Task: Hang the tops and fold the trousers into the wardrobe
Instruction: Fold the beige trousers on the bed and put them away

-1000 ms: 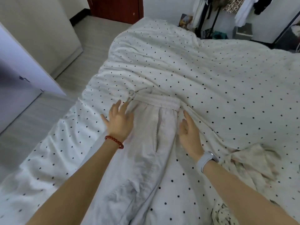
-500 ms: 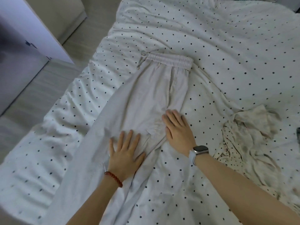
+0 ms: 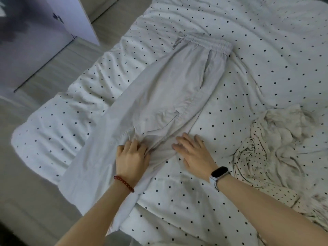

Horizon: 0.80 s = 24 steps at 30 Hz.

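Trousers (image 3: 170,89) lay lengthwise away from both hands: left hand (image 3: 132,158) bunched cloth at mid-leg, right hand (image 3: 193,150) pressed flat alongside.

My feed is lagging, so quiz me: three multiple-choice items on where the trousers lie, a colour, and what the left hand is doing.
1. The trousers lie:
A. on the bed
B. on the floor
C. on a hanger

2. The left wrist's bracelet is:
A. blue
B. red
C. green

3. The left hand is:
A. flat in the air
B. holding a hanger
C. gripping trouser fabric

Answers:
1 A, they are spread over the dotted duvet.
2 B, its beads are red.
3 C, its fingers curl into bunched cloth.
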{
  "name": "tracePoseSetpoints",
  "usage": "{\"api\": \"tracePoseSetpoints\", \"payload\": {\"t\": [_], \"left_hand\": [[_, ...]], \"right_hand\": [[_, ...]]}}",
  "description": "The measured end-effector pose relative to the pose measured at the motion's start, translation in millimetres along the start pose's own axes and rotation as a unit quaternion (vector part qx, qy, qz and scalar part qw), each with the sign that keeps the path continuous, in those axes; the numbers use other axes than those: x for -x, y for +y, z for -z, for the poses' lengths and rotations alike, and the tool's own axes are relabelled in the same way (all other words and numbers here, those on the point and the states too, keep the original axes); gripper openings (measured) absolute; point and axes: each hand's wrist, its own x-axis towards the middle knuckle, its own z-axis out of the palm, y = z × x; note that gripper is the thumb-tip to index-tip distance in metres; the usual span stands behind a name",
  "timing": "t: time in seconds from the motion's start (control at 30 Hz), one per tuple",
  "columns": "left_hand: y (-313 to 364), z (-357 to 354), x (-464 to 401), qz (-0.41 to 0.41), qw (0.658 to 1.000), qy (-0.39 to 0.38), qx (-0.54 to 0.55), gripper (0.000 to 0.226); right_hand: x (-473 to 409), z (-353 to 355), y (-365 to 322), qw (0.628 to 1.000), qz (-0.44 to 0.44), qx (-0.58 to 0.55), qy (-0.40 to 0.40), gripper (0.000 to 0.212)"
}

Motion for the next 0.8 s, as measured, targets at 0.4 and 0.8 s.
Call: {"api": "tracePoseSetpoints", "payload": {"t": [0.4, 0.8], "left_hand": [[24.5, -1.7, 39.5, 0.044, 0.995, 0.055, 0.067, 0.016], [-15.4, 6.3, 148.0, 0.126, 0.991, 0.027, -0.029, 0.065]], "right_hand": [[-63.9, 42.8, -60.9, 0.647, -0.442, -0.621, -0.030, 0.019], [-40.4, 24.9, -71.4, 0.700, -0.506, -0.503, 0.039, 0.009]]}}
